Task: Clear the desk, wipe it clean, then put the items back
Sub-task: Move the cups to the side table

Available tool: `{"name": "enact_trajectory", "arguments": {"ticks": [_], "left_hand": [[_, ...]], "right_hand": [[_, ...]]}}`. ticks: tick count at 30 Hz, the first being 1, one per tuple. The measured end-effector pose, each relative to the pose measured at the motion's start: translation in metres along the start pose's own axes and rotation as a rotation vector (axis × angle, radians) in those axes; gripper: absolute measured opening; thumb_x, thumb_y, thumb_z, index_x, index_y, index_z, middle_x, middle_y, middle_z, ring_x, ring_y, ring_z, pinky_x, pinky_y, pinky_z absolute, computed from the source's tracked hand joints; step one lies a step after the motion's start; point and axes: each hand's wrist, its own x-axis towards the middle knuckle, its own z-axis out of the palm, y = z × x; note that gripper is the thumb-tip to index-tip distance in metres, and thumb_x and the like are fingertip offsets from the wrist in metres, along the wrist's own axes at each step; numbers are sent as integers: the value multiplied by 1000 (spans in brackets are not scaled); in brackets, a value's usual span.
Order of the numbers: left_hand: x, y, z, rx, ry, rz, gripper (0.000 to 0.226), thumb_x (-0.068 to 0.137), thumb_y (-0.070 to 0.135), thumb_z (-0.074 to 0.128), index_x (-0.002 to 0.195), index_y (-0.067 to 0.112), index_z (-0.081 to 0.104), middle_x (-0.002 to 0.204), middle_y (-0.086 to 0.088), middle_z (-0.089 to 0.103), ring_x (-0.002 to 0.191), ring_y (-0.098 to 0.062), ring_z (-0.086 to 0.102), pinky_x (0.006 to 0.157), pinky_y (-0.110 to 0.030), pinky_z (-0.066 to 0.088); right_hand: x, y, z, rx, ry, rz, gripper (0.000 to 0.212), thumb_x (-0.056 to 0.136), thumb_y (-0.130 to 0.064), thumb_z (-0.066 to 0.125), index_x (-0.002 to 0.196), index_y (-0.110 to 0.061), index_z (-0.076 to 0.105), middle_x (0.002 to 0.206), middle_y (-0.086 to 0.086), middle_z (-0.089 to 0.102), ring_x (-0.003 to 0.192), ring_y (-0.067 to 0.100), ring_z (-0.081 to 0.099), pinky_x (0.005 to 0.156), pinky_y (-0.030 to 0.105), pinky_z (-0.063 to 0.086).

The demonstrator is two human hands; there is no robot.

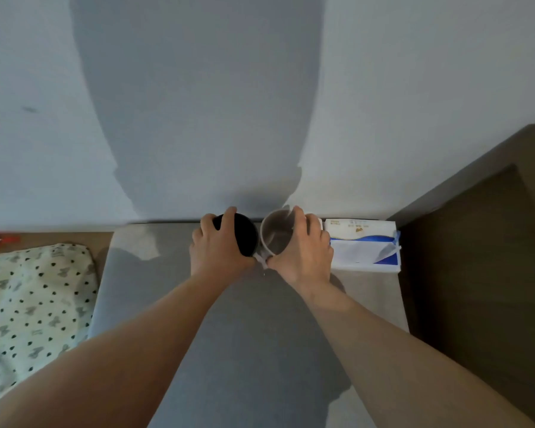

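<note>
tissue pack point(365, 242) print: unreadable | spotted cloth point(28, 304): cut off left

A black mug point(244, 236) and white mug point(277, 233) stand upright together far back on the desk point(244, 335).

black cup point(243, 237), white mug point(277, 234), grey desk point(244, 335), dotted cloth point(34, 301)

A domestic room, probably a bedroom, is indicated. Soft pale bedding printed with black hearts and grey bows point(34, 304) is seen just beside the left edge of a plain grey rectangular table point(254, 335), which is set against a bare pale painted wall point(198, 103). A white-and-blue soft pack of paper tissues point(365, 245), a black round mug point(244, 236) and a white round mug point(277, 236) are noted at the wall. Dark brown flooring point(476, 273) is observed to the right.
</note>
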Motion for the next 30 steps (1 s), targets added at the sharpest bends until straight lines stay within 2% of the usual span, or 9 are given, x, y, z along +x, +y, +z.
{"name": "enact_trajectory", "arguments": {"ticks": [7,15,19,23,26,30], "left_hand": [[16,-2,12,18,-27,-5,94,67,39,77,142,31,20,141,-9,23,126,-36,32,100,-46,38],[25,-4,19,13,-42,-30,95,65,33,79,141,29,22,140,-11,25,123,-38,35,98,-46,38],[22,-3,20,6,-52,-35,98,67,34,79,143,30,19,143,-12,20,125,-39,31,100,-48,36],[12,2,12,48,-57,10,105,68,43,77,147,30,10,152,-9,4,138,-38,15,108,-53,26],[-4,10,-4,84,-15,107,96,77,47,68,149,27,9,155,-6,6,141,-32,11,110,-51,24],[-39,28,-33,164,102,217,74,89,42,54,149,24,13,151,-4,24,138,-28,23,109,-45,29]], "right_hand": [[14,4,10,-39,4,-28,105,66,-29,79,148,-25,15,145,0,27,126,25,35,98,36,35],[18,11,25,-76,27,-81,98,66,-30,77,147,-21,22,143,3,32,123,26,41,94,37,36],[16,11,21,-82,-27,-115,102,69,-32,76,149,-21,14,146,6,26,129,26,36,100,36,31],[8,10,5,-66,-78,-127,104,70,-40,77,149,-21,12,153,9,15,139,27,21,107,36,23],[-3,8,-19,-30,-118,-112,98,73,-39,76,148,-21,16,155,7,11,141,26,16,109,35,21],[-32,9,-60,-15,-70,-123,84,81,-37,68,147,-24,18,156,5,11,141,25,16,110,36,21]]}}
